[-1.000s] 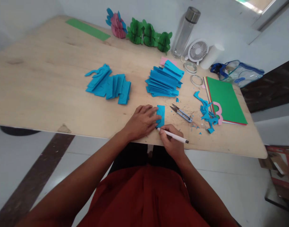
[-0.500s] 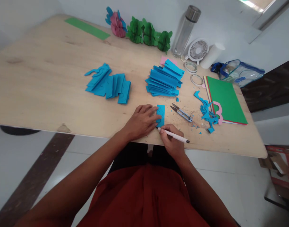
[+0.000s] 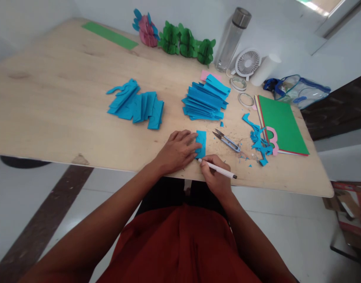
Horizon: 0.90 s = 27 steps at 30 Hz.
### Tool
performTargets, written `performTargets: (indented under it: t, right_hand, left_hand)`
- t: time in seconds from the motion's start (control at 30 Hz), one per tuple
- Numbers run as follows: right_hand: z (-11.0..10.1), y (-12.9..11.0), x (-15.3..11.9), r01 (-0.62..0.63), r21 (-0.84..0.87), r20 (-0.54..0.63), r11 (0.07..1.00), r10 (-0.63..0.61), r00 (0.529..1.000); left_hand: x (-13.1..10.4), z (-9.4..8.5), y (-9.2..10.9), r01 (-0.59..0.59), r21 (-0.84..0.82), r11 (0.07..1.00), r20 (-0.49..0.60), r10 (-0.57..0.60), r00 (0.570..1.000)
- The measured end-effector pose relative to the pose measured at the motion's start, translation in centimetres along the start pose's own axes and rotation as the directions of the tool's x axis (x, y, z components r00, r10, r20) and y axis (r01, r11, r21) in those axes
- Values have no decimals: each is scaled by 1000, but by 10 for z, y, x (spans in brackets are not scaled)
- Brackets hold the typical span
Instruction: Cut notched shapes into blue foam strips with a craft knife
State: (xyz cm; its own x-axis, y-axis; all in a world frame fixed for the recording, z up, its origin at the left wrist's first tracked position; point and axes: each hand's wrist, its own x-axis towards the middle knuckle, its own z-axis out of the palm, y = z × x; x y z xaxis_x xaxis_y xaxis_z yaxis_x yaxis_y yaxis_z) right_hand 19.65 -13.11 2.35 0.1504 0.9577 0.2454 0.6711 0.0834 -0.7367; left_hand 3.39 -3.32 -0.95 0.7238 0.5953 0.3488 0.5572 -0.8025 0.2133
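A small blue paper piece (image 3: 201, 138) with a curved line drawn on it lies near the table's front edge. My left hand (image 3: 177, 151) lies flat with fingers spread, its fingertips pressing on the paper's left side. My right hand (image 3: 216, 175) is closed round a white pen (image 3: 220, 169), whose tip is at the paper's lower edge. Small snips (image 3: 227, 140) rest on the table to the right of the paper. Folded blue strips (image 3: 205, 100) are stacked behind it, and another group of folded blue pieces (image 3: 136, 105) lies to the left.
Blue scraps (image 3: 259, 141) and a pink cutout (image 3: 272, 140) lie at right by green sheets (image 3: 286, 124). Along the back stand green paper shapes (image 3: 186, 41), a bottle (image 3: 232, 39), a fan (image 3: 247, 63) and a clear bag (image 3: 304, 92). Tape rolls (image 3: 245, 100) lie nearby.
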Motion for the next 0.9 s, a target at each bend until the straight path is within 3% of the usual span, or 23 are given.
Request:
performTargets:
  t: [0.9]
  right_hand:
    - [-5, 3, 1, -122, 67, -35, 990, 125, 992]
  left_hand:
    - [1, -2, 0, 5, -16, 1000, 1, -5, 1000]
